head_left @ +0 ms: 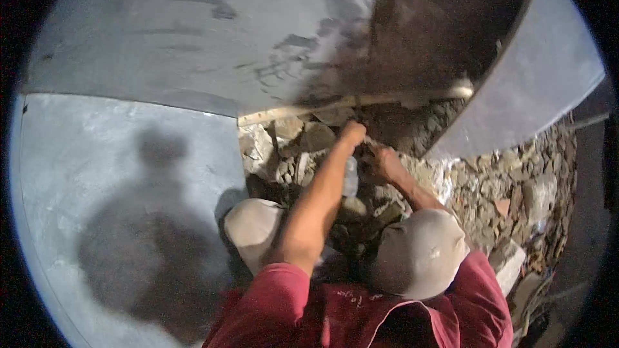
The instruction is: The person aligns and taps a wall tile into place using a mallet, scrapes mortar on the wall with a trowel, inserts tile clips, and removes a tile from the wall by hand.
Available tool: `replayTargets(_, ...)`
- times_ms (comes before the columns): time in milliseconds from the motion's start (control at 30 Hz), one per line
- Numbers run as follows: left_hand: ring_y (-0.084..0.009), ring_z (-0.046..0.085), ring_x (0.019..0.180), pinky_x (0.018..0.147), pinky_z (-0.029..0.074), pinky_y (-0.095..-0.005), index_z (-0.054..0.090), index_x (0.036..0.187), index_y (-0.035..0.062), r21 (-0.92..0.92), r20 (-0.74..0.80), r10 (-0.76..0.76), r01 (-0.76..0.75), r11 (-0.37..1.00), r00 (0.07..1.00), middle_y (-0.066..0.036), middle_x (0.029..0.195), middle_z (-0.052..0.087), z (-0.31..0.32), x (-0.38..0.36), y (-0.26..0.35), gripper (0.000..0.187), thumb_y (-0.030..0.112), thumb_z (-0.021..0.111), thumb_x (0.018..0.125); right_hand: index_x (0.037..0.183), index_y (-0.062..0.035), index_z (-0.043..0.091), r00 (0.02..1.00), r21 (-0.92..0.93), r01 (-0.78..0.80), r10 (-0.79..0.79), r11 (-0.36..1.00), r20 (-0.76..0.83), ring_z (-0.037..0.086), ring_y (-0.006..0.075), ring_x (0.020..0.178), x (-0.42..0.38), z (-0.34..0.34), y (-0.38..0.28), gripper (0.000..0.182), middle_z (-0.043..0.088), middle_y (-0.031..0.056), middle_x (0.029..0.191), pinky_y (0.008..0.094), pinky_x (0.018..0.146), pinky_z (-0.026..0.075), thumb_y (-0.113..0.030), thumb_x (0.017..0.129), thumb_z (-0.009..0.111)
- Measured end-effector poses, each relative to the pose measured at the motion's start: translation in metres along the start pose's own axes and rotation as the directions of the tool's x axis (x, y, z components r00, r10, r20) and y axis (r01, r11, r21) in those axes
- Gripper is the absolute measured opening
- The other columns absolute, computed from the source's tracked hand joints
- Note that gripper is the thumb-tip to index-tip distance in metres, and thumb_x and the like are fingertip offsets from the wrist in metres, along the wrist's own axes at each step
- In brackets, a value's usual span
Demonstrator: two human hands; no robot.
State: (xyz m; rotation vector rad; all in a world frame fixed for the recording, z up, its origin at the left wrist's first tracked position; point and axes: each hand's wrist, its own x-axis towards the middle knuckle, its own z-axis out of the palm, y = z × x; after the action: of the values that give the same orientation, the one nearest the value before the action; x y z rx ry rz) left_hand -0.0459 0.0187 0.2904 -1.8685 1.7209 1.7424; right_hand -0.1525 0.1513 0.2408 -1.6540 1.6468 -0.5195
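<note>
My left hand (353, 133) is stretched forward with its fingers closed, near the wooden strip (271, 113) at the foot of the grey panel. Close beside it on the right, my right hand (387, 162) is also closed, a little nearer to me. Something small and thin seems to lie between the two hands, too small and blurred to name. Below them, a pale translucent object (350, 177) stands among the stones (317, 136). My knees (422, 254) are bent on both sides of my left forearm and the stones.
A large grey panel (193, 32) rises ahead, and a lighter grey board (71, 174) lies at the left with my shadow on it. A curved panel (529, 71) stands at the right. Broken stone and rubble (483, 187) cover the ground below it.
</note>
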Motion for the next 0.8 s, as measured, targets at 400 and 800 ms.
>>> replayTargets(400,-0.0299,0.066,0.082,0.075,0.052,-0.0418,0.069,0.096,0.0083,0.817,0.405,-0.117,-0.301,0.492,0.907,-0.014,0.095,0.067,-0.020,0.051,0.001,0.029,0.025,0.052,0.080,0.099,-0.0046,0.063,0.961,-0.010,0.261,-0.259,0.965,0.099,0.063,0.0352,0.071,-0.041,-0.067,-0.048,0.025,0.064,0.0188,0.082,0.0444,0.064,0.050,-0.019,0.079,0.064)
replayTargets(800,-0.0354,0.064,0.083,0.078,0.050,-0.0448,0.070,0.082,0.0011,0.893,0.322,0.250,-0.380,0.240,0.913,-0.021,0.088,0.066,0.002,0.119,-0.102,0.030,0.025,0.054,0.072,0.086,-0.0062,0.062,0.767,-0.033,0.484,-0.406,0.874,0.498,0.061,0.0273,0.073,0.058,0.132,-0.094,0.015,0.061,0.0134,0.079,0.0386,0.061,0.048,-0.019,0.082,0.055)
